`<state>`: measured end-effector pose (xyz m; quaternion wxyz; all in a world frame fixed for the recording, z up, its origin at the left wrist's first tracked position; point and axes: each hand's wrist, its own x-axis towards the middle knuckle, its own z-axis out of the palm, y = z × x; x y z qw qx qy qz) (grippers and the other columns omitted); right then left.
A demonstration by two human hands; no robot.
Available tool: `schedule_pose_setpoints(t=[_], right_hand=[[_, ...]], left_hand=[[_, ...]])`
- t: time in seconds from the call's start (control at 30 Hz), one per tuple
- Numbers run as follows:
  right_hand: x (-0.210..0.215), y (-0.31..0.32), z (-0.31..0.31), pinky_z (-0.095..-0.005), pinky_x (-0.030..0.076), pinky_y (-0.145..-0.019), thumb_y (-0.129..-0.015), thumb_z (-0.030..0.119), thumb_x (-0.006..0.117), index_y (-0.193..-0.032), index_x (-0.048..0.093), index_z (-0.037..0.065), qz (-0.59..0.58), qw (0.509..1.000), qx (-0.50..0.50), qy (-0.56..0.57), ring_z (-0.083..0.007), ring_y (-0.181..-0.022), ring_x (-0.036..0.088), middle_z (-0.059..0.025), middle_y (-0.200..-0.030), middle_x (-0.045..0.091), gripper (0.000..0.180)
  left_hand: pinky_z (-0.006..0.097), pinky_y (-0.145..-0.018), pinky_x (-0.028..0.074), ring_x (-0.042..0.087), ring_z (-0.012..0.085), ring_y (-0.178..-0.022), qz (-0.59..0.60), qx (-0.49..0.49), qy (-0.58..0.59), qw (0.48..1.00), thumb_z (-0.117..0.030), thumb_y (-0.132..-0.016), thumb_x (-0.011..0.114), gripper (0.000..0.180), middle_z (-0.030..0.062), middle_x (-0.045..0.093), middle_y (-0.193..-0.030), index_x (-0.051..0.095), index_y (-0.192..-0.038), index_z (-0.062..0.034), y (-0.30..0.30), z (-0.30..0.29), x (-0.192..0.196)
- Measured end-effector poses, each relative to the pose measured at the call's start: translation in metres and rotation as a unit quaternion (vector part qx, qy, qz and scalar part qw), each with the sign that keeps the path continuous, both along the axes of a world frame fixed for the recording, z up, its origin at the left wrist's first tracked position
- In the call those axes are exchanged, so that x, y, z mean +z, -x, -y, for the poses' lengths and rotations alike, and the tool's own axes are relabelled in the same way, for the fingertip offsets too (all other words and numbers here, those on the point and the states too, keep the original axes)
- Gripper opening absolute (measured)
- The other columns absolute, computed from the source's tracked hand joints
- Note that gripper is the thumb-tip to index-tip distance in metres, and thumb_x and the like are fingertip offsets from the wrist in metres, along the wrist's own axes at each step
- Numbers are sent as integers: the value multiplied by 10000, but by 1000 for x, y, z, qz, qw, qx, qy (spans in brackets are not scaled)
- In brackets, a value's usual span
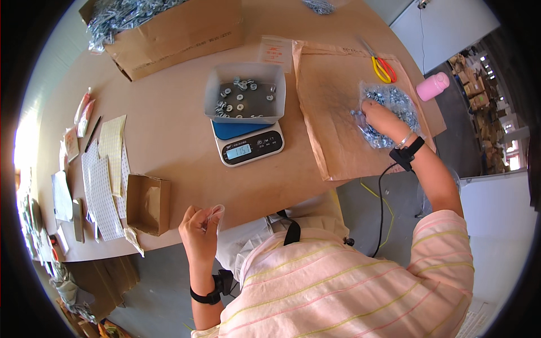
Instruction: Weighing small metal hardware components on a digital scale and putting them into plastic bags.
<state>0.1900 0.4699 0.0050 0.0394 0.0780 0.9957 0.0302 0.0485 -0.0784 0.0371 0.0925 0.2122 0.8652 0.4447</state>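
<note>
My left hand (199,225) is closed on a small clear plastic bag (218,212) at the table's front edge. On the right, my right hand (384,118) reaches into a large clear bag of small shiny metal parts (407,107). Its fingers are curled among the parts, and whatever they pinch is hidden. That bag lies on a flattened brown paper sack (327,107). Between the hands, farther back, a digital scale (252,148) with a lit display carries a translucent plastic bin (211,93). Round metal pieces with central holes (240,97) are scattered in the bin.
Scissors with red and yellow handles (384,70) and a pink bottle (433,87) sit back right. Far left stands a carton (174,48) of bagged metal parts. A small open cardboard box (163,208), label sheets (101,183) and a black pen (93,134) lie left.
</note>
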Motion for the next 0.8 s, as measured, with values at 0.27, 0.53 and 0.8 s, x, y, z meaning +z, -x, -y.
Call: schedule_pose_setpoints(t=[0.27, 0.53, 0.8], right_hand=[[52, 15, 6, -291, 555, -554, -890, 39, 610, -969, 610, 1, 30, 905, -261, 335, -143, -677, 668, -78, -856, 640, 87], [63, 17, -6, -292, 596, -809, -923, 64, 637, -1022, 610, -5, -6, 733, -340, 589, -153, -958, 647, -57, -1020, 605, 123], [53, -4, -21, -295, 555, -918, -938, 90, 649, -1066, 596, 29, -80, 538, -280, 791, -178, -997, 649, -40, -1021, 600, 152]], left_hand=[[286, -569, 431, 540, 177, -603, 1, 2, -14, 1000, 31, -765, 746, 162, 95, 540, -718, 747, -926, 6, 1, 5, -2], [301, -559, 408, 502, 171, -595, 4, 13, 4, 1000, 2, -769, 759, 168, 83, 506, -713, 748, -936, -3, -2, 9, -5], [300, -557, 412, 506, 173, -590, -3, 4, 18, 1000, 13, -770, 753, 162, 83, 517, -724, 744, -932, 5, -1, 7, -4]])
